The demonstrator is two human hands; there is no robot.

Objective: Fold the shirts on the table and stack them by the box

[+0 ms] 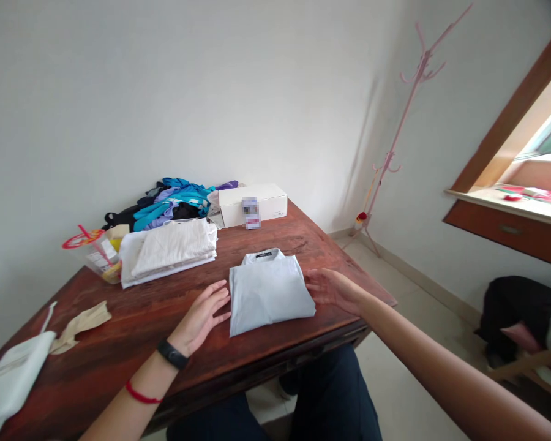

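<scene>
Your left hand [203, 315] and right hand [334, 291] stand spread, flanking the folded shirt [270, 291], which lies between them on the surface [128, 334]; contact is unclear. Light, even pressure from both sides should square its edges without creasing the collar [259, 258].

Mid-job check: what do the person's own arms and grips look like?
The left arm wears a black fitness-style wristband and, higher up, a thin red bracelet. The right arm shows no band. No sleeves show; left grip and right grip are ungloved.
</scene>
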